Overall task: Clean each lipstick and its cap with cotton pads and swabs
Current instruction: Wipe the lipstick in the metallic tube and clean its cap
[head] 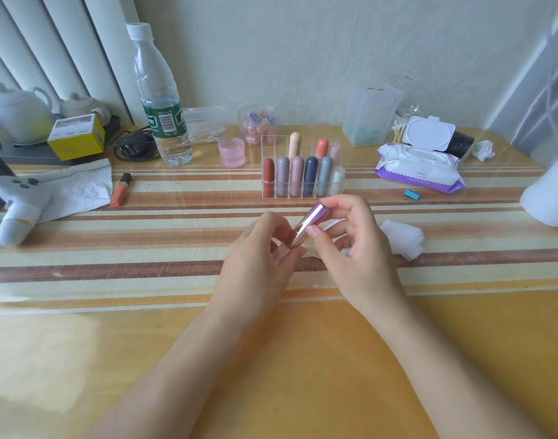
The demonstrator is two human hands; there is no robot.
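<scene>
Both forearms reach up from the bottom edge and meet at frame centre above the desk (303,359). The left hand (261,248) grips the lower, gold end of a purple lipstick (314,220) — the right hand (356,236) pinches its upper part. The tube tilts toward the upper right. A white cotton pad (404,242) lies just right of the right hand.

We note a shiny lilac lipstick (314,220), closed, rose-gold toward its lower end, tilted with its top pointing away. The left hand (265,248) pinches its base and the right hand (350,239) grips the barrel. A crumpled white cotton pad (404,242) lies just right of the right hand. Capped lipsticks (311,172) stand upright in rows just beyond both hands. An orange lipstick (120,190) lies flat, well left of the left hand. Cotton swabs (398,129) stand far beyond the right hand.
</scene>
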